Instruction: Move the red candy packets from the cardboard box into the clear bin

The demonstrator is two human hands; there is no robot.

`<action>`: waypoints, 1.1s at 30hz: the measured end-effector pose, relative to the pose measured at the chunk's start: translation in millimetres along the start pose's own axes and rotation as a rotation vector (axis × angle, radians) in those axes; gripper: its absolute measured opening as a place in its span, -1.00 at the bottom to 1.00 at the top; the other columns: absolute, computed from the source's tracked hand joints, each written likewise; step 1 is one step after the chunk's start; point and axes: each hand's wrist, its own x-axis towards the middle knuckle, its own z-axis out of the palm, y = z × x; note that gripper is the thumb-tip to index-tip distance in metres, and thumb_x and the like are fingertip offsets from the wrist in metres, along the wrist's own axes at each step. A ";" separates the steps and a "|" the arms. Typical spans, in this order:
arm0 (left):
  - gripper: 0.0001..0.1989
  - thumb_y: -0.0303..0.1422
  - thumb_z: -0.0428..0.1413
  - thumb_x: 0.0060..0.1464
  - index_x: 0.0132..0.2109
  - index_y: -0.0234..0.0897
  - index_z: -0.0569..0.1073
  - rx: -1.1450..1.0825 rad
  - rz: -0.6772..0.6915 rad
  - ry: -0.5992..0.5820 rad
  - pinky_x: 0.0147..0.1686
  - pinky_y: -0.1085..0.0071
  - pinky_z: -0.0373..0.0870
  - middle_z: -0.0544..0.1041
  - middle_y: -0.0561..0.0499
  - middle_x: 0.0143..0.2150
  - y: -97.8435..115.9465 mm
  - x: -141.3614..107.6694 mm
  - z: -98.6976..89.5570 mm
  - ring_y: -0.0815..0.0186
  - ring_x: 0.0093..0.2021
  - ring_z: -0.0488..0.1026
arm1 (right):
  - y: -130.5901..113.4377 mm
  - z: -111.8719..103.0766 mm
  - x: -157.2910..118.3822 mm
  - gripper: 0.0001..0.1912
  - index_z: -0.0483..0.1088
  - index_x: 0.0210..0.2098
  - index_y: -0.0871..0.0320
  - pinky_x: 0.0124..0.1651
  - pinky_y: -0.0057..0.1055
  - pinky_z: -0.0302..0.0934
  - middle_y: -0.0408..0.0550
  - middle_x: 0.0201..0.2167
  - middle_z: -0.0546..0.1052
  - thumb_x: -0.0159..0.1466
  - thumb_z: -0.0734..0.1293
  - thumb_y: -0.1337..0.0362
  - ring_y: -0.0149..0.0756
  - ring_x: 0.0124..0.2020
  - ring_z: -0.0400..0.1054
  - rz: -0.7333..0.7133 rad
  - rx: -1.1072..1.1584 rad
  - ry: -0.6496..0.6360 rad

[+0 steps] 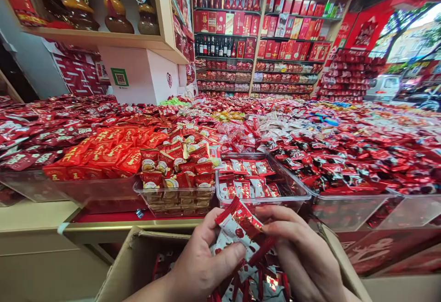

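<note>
Red and white wrapped candies [239, 226] are gripped between my two hands, above an open cardboard box [127, 260]. My left hand [206, 251] closes on them with the thumb across the front. From the other side, my right hand [303, 247] has its fingers curled against the candies' right edge. More candies of the same wrapper [255, 288] lie loose in the box below. Straight ahead stands a clear plastic bin [299, 191] with rows of similar red and white packets [243, 189] set in it.
Left of that bin is a clear bin of durian candies [172, 173], then bright red packets [106, 152]. Dark red candies [330, 155] heap up on the right. A wooden shelf unit [165, 26] juts out at upper left. Shelves of boxes and bottles [223, 21] line the back.
</note>
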 end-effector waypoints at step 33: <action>-0.83 -0.36 0.00 0.00 -0.20 -0.23 0.23 0.619 -0.095 -0.230 -0.56 0.52 0.04 0.16 0.20 -0.56 5.3 -2.6 -5.8 0.44 -0.56 0.06 | 76.0 -30.0 92.3 -0.80 0.48 -0.42 0.30 -0.27 -0.48 0.15 0.13 -0.36 0.51 0.11 0.21 0.50 -0.20 -0.27 0.39 0.451 -1.175 -0.644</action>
